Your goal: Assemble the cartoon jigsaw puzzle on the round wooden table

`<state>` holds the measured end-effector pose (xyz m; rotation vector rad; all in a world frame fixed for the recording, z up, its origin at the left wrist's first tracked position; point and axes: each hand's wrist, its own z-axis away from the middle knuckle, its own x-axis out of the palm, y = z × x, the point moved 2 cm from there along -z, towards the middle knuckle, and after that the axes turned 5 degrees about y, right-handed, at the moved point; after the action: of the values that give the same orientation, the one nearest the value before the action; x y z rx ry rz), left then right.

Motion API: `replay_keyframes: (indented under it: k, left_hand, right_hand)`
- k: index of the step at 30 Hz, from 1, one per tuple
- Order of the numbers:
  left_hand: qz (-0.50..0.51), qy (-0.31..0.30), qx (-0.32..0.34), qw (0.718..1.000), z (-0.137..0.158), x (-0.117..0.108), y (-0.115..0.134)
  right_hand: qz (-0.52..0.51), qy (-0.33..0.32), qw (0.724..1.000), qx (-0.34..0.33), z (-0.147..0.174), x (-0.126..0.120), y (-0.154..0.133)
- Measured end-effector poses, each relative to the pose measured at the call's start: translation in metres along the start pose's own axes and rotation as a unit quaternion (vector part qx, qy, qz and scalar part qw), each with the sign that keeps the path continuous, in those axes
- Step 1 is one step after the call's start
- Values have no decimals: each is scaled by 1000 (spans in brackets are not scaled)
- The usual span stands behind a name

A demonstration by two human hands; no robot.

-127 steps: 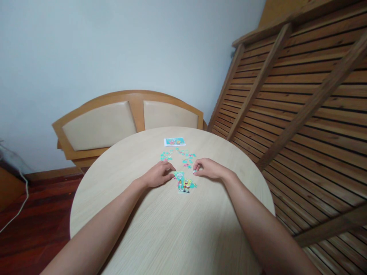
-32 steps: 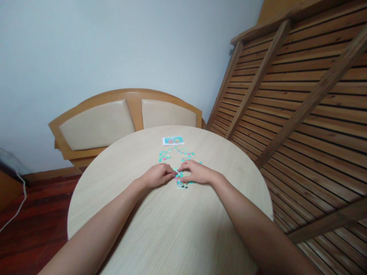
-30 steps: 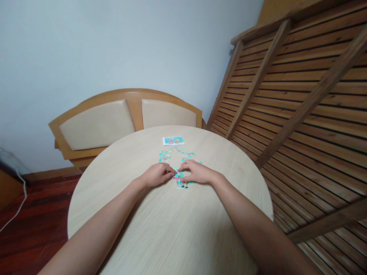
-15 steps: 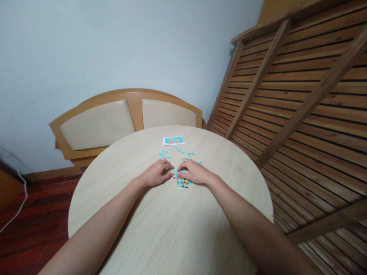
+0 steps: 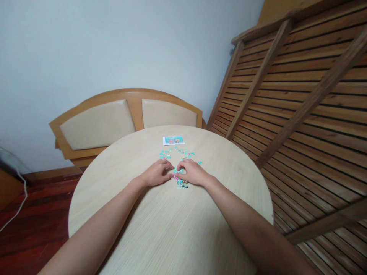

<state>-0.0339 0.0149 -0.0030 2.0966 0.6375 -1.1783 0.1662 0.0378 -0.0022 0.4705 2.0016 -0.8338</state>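
A partly joined jigsaw puzzle (image 5: pixel 180 184), teal with cartoon figures, lies flat on the round table (image 5: pixel 160 229). My left hand (image 5: pixel 159 172) is curved at its left edge, thumb and fingertips touching it with a gap between them. From the right, my right hand (image 5: pixel 192 171) reaches over the puzzle, fingers bent and thumb tip near its upper left part. That hand covers much of the puzzle's right side. Whether a single loose piece sits between the right fingertips is too small to tell.
Loose puzzle pieces (image 5: pixel 165 154) lie beyond my left hand, and more pieces (image 5: pixel 185 152) beyond my right. Farther back is a picture card (image 5: pixel 173 140) with a similar cartoon. A padded headboard (image 5: pixel 97 124) stands behind the table, a slatted wooden frame (image 5: pixel 301 99) leans at right.
My right hand has shifted very slightly left and up over the puzzle, its fingers bent a little more. My left hand stays nearly where it was.
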Motion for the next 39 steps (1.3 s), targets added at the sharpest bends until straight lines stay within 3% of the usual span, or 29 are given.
replay_keyframes:
  k: [13, 21, 26, 32, 39]
  left_hand:
    - [-3, -1, -5, 1000, 0, -1, 2]
    - [-10, -8, -4, 1000, 1, -1, 1]
    - [-8, -8, 2, 1000, 0, -2, 2]
    - [-11, -8, 2, 1000, 1, -1, 2]
    - [-21, -11, -2, 1000, 1, 1, -1]
  right_hand:
    - [-4, 2, 1000, 1, -1, -2, 1]
    - [41, 91, 989, 105, -1, -7, 35]
    - [43, 69, 987, 139, 1, -3, 44]
    - [22, 25, 993, 111, -1, 1, 41]
    - [80, -10, 986, 147, -3, 3, 54]
